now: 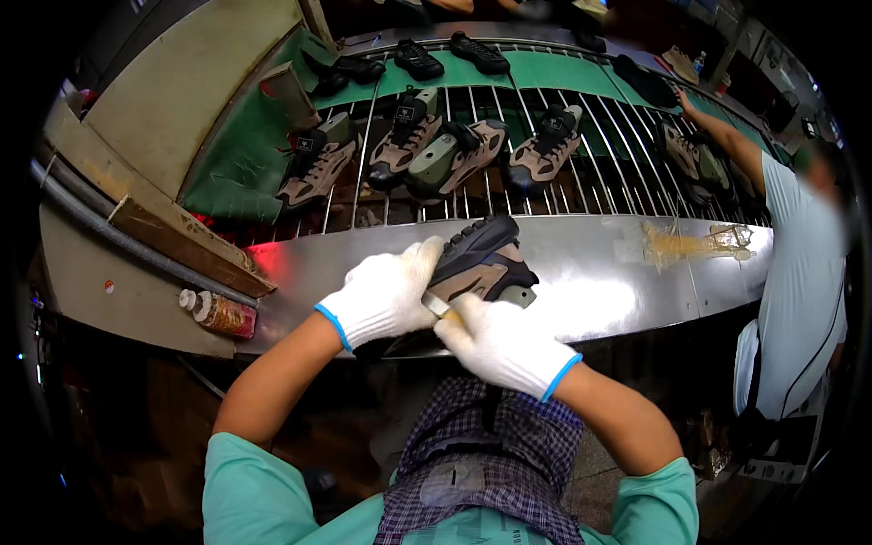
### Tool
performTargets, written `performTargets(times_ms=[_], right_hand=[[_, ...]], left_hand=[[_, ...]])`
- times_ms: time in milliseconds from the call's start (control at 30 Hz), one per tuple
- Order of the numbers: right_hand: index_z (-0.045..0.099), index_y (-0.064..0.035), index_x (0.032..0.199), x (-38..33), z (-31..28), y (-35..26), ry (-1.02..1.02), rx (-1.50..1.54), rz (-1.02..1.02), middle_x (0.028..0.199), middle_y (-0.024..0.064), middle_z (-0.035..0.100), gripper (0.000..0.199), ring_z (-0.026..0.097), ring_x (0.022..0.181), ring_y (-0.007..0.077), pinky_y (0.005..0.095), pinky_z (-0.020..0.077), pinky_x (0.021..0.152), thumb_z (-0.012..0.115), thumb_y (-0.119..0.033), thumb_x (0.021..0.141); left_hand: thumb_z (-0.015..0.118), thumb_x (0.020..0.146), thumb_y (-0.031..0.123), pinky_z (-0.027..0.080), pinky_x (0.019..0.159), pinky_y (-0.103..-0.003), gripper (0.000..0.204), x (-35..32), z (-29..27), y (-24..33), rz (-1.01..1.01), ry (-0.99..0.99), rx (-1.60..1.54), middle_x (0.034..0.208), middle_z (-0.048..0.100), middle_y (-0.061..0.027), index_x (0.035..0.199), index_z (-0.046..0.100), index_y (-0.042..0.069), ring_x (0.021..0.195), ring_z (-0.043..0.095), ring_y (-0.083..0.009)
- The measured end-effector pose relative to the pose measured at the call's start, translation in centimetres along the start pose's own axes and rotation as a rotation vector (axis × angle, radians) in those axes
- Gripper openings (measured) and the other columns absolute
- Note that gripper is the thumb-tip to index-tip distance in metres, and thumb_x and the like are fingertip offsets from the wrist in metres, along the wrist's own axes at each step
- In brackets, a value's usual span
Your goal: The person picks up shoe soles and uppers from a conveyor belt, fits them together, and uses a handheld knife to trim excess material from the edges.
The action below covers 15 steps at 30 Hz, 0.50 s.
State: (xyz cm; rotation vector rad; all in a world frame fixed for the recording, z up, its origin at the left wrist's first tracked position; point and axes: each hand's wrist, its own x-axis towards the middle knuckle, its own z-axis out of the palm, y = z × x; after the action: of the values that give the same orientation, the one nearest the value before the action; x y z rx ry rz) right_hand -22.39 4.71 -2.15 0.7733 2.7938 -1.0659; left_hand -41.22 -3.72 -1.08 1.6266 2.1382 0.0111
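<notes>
A tan and black sneaker (479,270) lies tilted on its side over the metal ledge, its dark sole turned up and away from me, a green shoe last (518,296) showing at its opening. My left hand (386,291), in a white knit glove with blue cuff, is closed around the toe end. My right hand (505,343), gloved alike, is closed on a small tool with a pale flat end and yellowish handle (438,304). The tool's pale end is against the shoe's near side, close to my left fingers. Most of the handle is hidden in the glove.
Beyond the metal ledge (590,272) a conveyor of metal rods (495,195) carries several similar lasted sneakers (545,150). Dark shoes (479,54) sit on a green strip farther back. Bottles (222,313) lie at left beside a wooden-edged panel. A co-worker (799,263) reaches over the conveyor at right.
</notes>
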Motion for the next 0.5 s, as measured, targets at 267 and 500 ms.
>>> performTargets(times_ms=[267,500], right_hand=[[0.064,-0.0017,0.117,-3.5,-4.3,6.5,0.213,-0.278,-0.022,0.086,0.0239,0.074,0.037,0.075,0.074,0.0379,0.0482,0.0603,0.068,0.063,-0.038,0.107],[0.061,-0.0047,0.116,0.4,-1.6,6.5,0.130,-0.278,0.051,0.093,0.0322,0.073,0.038,0.071,0.089,0.0540,0.0610,0.0540,0.076,0.059,-0.042,0.110]], left_hand=[[0.084,0.081,0.050,0.060,0.091,-0.055,0.090,0.3,0.0,-1.7,0.147,0.052,-0.069,0.132,0.069,-0.0234,0.149,0.046,0.004,0.108,0.073,-0.0463],[0.086,0.079,0.047,0.057,0.100,-0.046,0.086,1.0,-2.2,-2.5,0.205,-0.068,-0.209,0.137,0.070,-0.0235,0.148,0.059,0.004,0.116,0.072,-0.0411]])
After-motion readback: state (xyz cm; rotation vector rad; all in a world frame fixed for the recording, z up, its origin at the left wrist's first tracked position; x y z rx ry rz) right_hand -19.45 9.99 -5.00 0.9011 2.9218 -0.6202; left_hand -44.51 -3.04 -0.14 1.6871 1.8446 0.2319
